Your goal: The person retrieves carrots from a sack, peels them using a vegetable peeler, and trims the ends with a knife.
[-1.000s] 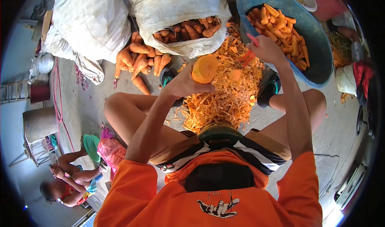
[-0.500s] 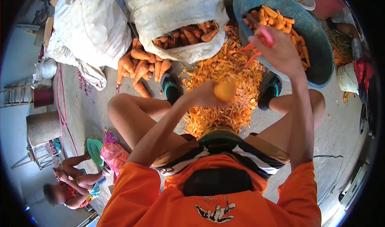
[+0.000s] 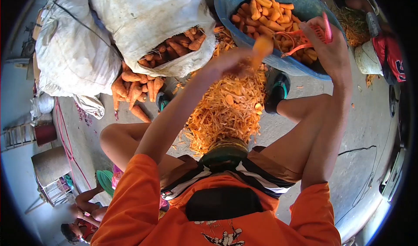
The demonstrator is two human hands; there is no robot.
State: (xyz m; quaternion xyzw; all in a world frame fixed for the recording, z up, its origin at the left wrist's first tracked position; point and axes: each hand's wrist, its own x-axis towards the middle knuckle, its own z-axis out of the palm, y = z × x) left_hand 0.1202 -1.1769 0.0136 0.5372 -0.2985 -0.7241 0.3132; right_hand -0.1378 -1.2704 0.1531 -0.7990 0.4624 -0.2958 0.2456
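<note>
My left hand (image 3: 235, 63), blurred by motion, holds a peeled carrot (image 3: 262, 47) by the near edge of the blue tub (image 3: 230, 2). Fingers of my right hand (image 3: 326, 46) are wrapped round a red peeler (image 3: 305, 39) above the same tub. Peeled carrots (image 3: 270, 15) fill part of the tub. A heap of orange peelings (image 3: 226, 107) lies on the floor between my feet. Unpeeled carrots (image 3: 133, 87) are piled to the left, and more (image 3: 178, 46) show in the mouth of a white sack (image 3: 148, 11).
Another white sack (image 3: 74, 50) stands at the far left. A seated person (image 3: 85, 220) is at the lower left beside a green basin (image 3: 105, 181). At the right are a pale bucket (image 3: 368, 59) and a black cable (image 3: 357, 149). A pink hose (image 3: 65, 137) runs along the left floor.
My left hand has moved forward and right with the carrot, towards the tub. My right hand has moved right with the peeler. The whole view has shifted and turned a little.
</note>
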